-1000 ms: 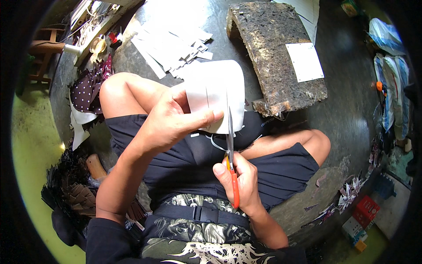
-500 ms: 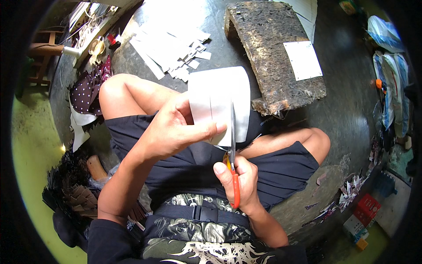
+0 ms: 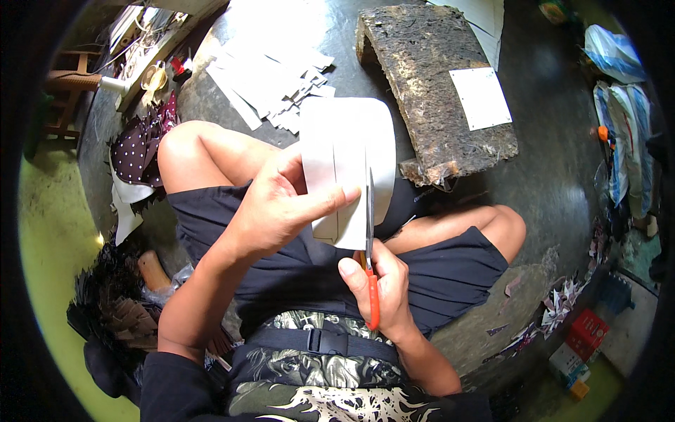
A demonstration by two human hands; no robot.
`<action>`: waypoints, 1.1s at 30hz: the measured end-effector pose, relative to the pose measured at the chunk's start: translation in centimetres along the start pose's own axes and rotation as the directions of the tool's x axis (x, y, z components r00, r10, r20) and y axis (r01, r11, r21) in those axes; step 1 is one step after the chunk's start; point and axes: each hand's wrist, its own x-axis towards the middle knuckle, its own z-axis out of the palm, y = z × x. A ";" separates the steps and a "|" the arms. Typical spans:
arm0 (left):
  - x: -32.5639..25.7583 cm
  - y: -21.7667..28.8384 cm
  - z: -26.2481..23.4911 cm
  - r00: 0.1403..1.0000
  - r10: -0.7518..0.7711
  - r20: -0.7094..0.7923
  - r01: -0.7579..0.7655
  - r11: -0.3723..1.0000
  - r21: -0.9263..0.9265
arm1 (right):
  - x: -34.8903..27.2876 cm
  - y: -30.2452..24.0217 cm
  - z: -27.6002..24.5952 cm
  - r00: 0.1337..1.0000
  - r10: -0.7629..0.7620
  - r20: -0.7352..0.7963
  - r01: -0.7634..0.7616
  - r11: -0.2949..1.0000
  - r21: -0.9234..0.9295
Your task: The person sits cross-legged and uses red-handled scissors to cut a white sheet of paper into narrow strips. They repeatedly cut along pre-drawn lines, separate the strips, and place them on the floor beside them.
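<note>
— Gripping what?
— Left hand point(image 3: 271, 211) pinches the white paper sheet point(image 3: 348, 165) over the lap; right hand point(image 3: 383, 285) is closed around orange-handled scissors point(image 3: 370, 260), blades running up into the sheet's lower edge.
— Room to move?
— Open above the knees.
— Any change?
— The sheet sits slightly higher than before.
— Around it?
— Cut paper strips point(image 3: 271, 81) and a rough dark slab point(image 3: 436, 91) lie on the floor ahead.

A white sheet of paper point(image 3: 344, 151) curved upward over the lap, its far edge rounded, a slit running up from its near edge. Scissors point(image 3: 369, 260) with orange handles stood nearly upright, their slim steel blades inside that slit.
</note>
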 end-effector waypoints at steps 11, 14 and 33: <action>-0.8 0.3 0.7 0.997 -0.046 0.062 0.044 0.998 0.036 | -0.1 0.2 0.4 1.000 0.016 -0.024 -0.013 0.994 0.113; -1.0 0.9 0.8 0.994 -0.085 0.070 0.084 0.996 0.026 | -0.6 0.3 0.3 0.999 0.039 -0.026 -0.036 0.995 0.092; -0.8 0.7 0.7 0.998 -0.039 0.046 0.037 0.999 0.033 | -0.3 2.0 0.6 0.999 -0.044 -0.019 0.045 0.998 0.051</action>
